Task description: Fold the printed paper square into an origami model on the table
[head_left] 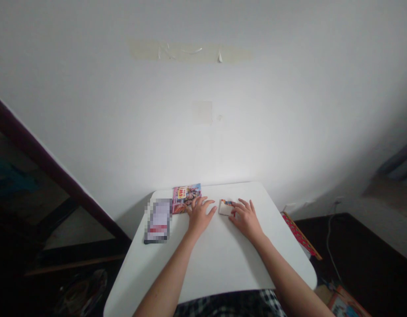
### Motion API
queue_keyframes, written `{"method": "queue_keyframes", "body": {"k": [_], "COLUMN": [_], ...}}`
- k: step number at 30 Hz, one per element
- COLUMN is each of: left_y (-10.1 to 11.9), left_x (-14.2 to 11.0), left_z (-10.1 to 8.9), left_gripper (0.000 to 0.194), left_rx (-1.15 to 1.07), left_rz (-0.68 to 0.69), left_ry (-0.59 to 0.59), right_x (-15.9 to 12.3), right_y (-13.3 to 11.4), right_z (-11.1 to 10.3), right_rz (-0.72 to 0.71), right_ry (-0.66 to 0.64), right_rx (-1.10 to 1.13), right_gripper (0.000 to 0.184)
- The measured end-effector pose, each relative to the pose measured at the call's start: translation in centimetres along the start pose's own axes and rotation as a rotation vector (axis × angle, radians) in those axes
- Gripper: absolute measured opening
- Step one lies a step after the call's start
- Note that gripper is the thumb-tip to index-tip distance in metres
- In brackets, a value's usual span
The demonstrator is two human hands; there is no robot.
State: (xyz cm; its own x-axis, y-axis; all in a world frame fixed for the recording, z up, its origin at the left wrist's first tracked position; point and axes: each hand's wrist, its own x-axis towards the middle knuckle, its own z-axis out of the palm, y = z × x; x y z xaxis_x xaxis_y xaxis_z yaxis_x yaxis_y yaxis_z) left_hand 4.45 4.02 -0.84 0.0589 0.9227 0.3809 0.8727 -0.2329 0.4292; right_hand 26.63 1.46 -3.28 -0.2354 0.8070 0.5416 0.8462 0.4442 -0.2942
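A small flat white piece [225, 208] with a multicoloured strip along its top edge lies on the white table [219, 264]. My right hand [247, 218] has its thumb and index finger at that piece's right end, with a bit of red showing between them; its other fingers stretch out. My left hand [199, 216] is open, fingers spread, over the lower right corner of a colourful printed leaflet [185, 196]. Its thumb points towards the white piece without touching it. Whether the left fingertips press on the leaflet, I cannot tell.
A phone-like slab [159, 220], blurred by pixelation, lies left of the leaflet. The table's back edge meets a pale wall [229, 149]. A dark red frame [58, 167] leans at left. Low on the right are a cable [329, 233] and a pink patterned item [298, 233].
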Motion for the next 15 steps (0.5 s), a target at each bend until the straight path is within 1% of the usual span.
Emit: {"method": "queue_keyframes", "body": {"k": [3,7,11,13,15], "left_y": [0.28,0.56,0.59,0.56,0.54], "left_x": [-0.16,-0.53,-0.76,-0.76,-0.73], "left_z": [-0.12,-0.01,0.09,0.05,-0.01], "left_gripper": [0.022,0.021,0.03,0.034,0.035], "left_rx": [0.001,0.01,0.02,0.025,0.027], "left_rz": [0.021,0.049,0.054,0.049,0.042], "left_ry": [-0.032,-0.087,-0.138,-0.154,-0.168], "right_x": [-0.04,-0.05,-0.09,-0.11,-0.13], "right_y": [-0.44,-0.92,-0.96,-0.7,-0.28], "right_z": [-0.05,-0.26,-0.1,0.18,0.53], "right_rz": [-0.015,-0.042,-0.091,-0.063,0.007], "right_ry": [-0.066,-0.075,-0.091,-0.074,-0.034], "right_rx": [0.009,0.004,0.058,0.084,0.1], "right_gripper": [0.012,0.019,0.029,0.038,0.052]}}
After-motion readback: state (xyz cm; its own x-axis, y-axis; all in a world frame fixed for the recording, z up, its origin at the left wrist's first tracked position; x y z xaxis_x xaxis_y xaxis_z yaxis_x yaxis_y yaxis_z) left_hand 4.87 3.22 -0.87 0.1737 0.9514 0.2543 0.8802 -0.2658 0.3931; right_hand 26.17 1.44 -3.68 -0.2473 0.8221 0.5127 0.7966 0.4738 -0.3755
